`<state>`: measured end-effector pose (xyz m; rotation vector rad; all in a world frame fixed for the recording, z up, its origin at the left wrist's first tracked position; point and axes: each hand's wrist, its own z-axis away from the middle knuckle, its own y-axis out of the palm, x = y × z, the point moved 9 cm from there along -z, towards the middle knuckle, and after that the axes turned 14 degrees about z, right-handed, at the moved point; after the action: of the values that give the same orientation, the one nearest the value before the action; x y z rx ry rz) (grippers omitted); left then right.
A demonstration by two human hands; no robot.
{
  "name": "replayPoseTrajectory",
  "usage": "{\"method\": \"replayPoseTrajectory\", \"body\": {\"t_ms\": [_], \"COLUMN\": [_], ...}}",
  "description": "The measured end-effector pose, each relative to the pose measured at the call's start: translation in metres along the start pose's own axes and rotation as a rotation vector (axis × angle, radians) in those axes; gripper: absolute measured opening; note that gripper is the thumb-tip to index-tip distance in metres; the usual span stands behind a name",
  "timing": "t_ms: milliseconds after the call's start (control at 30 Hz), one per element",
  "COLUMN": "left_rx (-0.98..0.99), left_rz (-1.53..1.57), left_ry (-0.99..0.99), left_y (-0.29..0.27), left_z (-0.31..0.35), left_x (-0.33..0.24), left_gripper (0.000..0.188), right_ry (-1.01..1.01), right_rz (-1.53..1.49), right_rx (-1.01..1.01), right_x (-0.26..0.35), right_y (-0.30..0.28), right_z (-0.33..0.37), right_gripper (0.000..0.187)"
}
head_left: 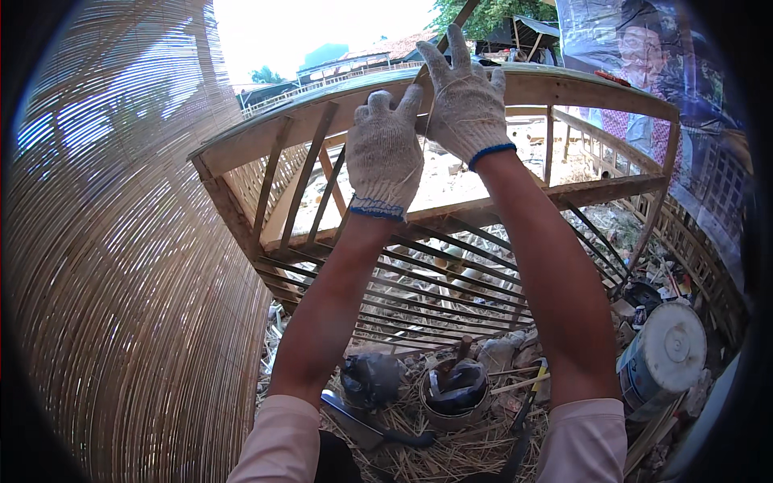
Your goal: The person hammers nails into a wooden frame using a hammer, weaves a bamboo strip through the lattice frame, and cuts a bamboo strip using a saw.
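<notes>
I wear pale knitted gloves with blue cuffs on both hands. My left hand [385,153] is raised to the upper rail of a slatted wooden frame, its fingers bent around a narrow wooden slat [465,13]. Just to its right and a little higher, my right hand [465,109] grips the same slat, which slants up between its stretched fingers. The slat's lower part is mostly hidden behind my hands. The frame's upper rail [592,87] runs behind both gloves. Upright slats [309,173] stand left of my hands, and a row of dark slats [451,270] spans the frame's lower part.
A woven bamboo screen [129,266] rises at left. Below lie a black plastic bag [370,378], a bucket [455,410] lined with black plastic, a blade with a dark handle [407,439], and a yellow-and-black tool [531,394]. A white-lidded pail [675,346] stands at right, near a printed banner [713,153].
</notes>
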<state>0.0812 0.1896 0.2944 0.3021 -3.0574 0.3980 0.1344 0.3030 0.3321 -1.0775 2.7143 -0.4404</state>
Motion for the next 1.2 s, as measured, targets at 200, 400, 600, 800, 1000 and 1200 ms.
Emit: {"method": "replayPoseTrajectory", "body": {"t_ms": [200, 400, 600, 800, 1000, 1200], "left_rx": [0.167, 0.218, 0.221, 0.133, 0.234, 1.222], "left_rz": [-0.004, -0.054, 0.076, 0.219, 0.324, 0.684], "left_ry": [-0.090, -0.110, -0.169, -0.009, 0.230, 0.093], "left_y": [0.009, 0.012, 0.012, -0.008, -0.088, -0.125], "left_z": [-0.004, -0.002, 0.003, 0.005, 0.122, 0.344], "left_x": [0.005, 0.006, 0.009, 0.019, 0.030, 0.020], "left_gripper": [0.054, 0.057, 0.060, 0.061, 0.055, 0.060], "right_ry": [-0.011, -0.128, -0.288, -0.431, -0.524, -0.886], "right_rz": [0.037, 0.050, 0.153, 0.322, -0.049, -0.223], "right_rx": [0.019, 0.121, 0.079, -0.012, 0.223, 1.088], "right_x": [0.003, -0.003, 0.001, 0.023, 0.068, 0.152], "right_y": [-0.006, -0.008, -0.020, -0.049, -0.110, -0.090], "right_z": [-0.001, -0.009, -0.032, -0.024, 0.102, 0.336], "right_gripper": [0.120, 0.105, 0.047, 0.036, 0.043, 0.029]}}
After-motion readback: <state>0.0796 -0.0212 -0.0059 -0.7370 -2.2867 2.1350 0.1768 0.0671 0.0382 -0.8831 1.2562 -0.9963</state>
